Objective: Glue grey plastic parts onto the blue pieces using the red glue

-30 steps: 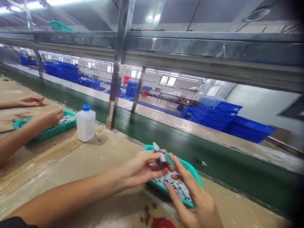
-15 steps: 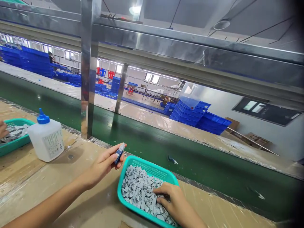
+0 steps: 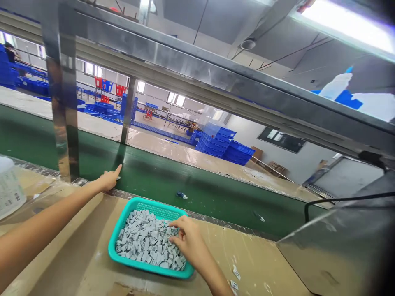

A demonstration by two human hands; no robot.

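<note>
My left hand (image 3: 109, 180) reaches over the near edge of the green conveyor belt (image 3: 151, 172), its index finger stretched out. A small pale grey end of a piece (image 3: 118, 178) shows just below it; the rest is hidden by the hand. My right hand (image 3: 189, 239) is over the right side of a teal plastic basket (image 3: 112, 246), thumb and index finger apart. Small light grey plastic parts (image 3: 145, 238) fill the basket, and the fingertips are at their surface. Farther along the belt lies a dark blue and grey piece (image 3: 182, 195).
A white bottle (image 3: 10, 189) stands at the left edge. Metal posts (image 3: 64, 107) rise beside the belt under a long beam. Loose grey parts (image 3: 235, 273) lie on the table to the right, near a metal panel (image 3: 339, 246). Another piece (image 3: 259, 216) lies on the belt.
My left hand has moved forward from above the table to the belt; the dark blue piece it held is now mostly out of sight. My right hand has lifted slightly. The view has swung right.
</note>
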